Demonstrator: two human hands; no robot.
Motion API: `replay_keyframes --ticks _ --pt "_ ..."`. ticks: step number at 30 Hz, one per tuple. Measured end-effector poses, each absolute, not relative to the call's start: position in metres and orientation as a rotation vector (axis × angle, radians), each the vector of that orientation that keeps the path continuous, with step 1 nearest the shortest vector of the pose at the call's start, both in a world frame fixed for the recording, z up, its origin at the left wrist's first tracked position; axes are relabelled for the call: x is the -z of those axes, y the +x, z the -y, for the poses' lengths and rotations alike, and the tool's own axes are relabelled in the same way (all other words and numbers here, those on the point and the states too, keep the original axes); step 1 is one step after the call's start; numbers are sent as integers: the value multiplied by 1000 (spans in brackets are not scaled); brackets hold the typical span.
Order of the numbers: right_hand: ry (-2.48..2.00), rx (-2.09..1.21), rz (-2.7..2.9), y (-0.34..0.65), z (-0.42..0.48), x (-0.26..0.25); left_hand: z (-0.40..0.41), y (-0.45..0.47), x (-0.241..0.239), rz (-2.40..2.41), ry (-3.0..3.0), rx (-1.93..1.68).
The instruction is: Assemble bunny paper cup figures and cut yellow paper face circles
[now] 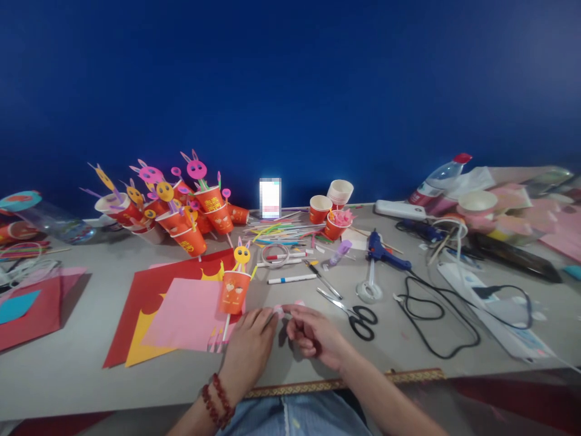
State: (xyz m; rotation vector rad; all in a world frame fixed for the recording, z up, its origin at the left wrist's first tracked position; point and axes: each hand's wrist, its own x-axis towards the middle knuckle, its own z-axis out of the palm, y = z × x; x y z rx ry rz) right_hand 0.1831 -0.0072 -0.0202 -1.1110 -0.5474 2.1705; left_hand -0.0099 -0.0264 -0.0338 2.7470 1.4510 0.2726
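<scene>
pink scrap (279,311), likely paper, is lying at the fingertips of both 2 hands, near the rabbit-topped paper cup (234,293). left hand (250,333) is resting nearly flat, fingers together, while the right hand (316,336) is sitting half-curled, index finger reaching the scrap; i cannot tell whether either is pinching it. the person is probably positioning this piece, which is calling for light, steady fingertips.

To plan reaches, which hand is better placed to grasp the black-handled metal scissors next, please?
Probably the right hand: the scissors lie just to its right, while the left hand is farther.
</scene>
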Motion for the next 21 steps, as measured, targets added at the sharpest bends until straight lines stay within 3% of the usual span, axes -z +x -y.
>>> replay_keyframes --ticks 5,11,16,21 --pt "-1246 -1957 933 179 10 31 27 -10 34 -1467 2763 -255" --pt "-1513 -1015 1667 189 10 21 27 -12 37 -1452 2761 -311" --pt "-1522 -484 2399 184 18 18 27 -14 42 -1460 2737 -298" --pt "-1571 -272 2519 177 19 23 29 -15 45 -1451 2751 -318"
